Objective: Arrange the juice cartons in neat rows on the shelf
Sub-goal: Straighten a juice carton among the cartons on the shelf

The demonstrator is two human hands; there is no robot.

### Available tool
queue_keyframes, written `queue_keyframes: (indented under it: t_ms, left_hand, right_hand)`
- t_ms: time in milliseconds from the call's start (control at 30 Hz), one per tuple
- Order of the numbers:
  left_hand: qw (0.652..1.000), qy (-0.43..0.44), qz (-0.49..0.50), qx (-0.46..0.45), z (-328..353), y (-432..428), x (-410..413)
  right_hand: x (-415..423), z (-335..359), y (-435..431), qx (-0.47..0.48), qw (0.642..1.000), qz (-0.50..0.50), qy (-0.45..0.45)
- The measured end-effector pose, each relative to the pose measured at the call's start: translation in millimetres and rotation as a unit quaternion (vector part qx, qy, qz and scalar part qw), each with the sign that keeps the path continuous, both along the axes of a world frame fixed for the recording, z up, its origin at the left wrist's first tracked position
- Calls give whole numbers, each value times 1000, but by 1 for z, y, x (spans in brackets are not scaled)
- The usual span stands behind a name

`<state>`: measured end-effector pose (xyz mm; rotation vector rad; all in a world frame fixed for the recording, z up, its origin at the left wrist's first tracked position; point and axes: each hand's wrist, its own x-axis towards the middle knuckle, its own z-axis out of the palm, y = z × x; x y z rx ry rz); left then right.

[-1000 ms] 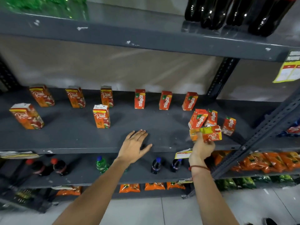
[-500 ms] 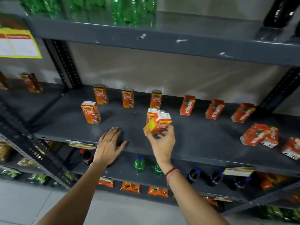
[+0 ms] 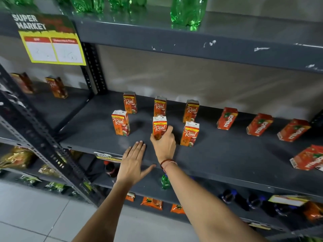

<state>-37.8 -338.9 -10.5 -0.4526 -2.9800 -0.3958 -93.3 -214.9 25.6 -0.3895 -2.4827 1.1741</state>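
my right hand (image 3: 164, 144) fingers (image 3: 169, 129) wrap the Real carton (image 3: 159, 127), upright on the shelf (image 3: 218, 154) | my left hand (image 3: 133, 162) flat, fingers spread, holding nothing

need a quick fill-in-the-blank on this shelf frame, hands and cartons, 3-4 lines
1. The right hand grips a carton branded ____.
2. The left hand lies ____ on the shelf, holding nothing.
3. The held Real carton is the ____ one of three in the front row.
4. The bottles on the top shelf are coloured ____.

Missing words: Real; flat; middle; green
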Motion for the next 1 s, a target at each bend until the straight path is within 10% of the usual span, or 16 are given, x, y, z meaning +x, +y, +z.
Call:
queue_keyframes:
  t_ms: [500,1000]
  left_hand:
    - [1000,16,10,9,-4,26,18]
    - [967,58,-247,24,14,306,44]
  right_hand:
    - [61,-19,59,-9,993,112,34]
    - [160,3,392,53,953,-285,89]
